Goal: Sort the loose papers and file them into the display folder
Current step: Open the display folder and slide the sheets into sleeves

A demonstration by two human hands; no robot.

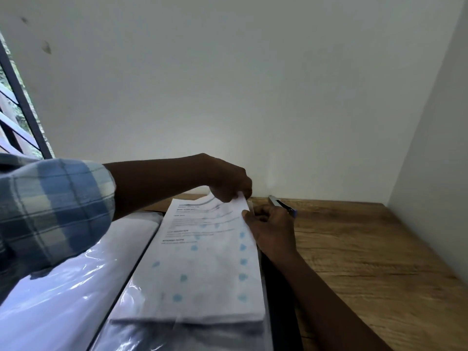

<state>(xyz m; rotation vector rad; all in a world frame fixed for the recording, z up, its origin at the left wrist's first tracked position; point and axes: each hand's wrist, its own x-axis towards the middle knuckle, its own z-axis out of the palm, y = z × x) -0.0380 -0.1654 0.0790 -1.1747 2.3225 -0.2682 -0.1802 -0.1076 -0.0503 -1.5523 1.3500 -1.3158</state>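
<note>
A wooden surface point(354, 249) meets white walls point(253, 97) near a window point(17, 117); left hand point(228, 183) and right hand point(272, 229) pinch the paper point(202, 262).

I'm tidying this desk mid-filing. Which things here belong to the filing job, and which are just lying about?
In the job: printed sheet, display folder, left hand pinching the sheet's top, right hand gripping the folder's sleeve edge.
Lying about: pen on the wooden table.
</note>
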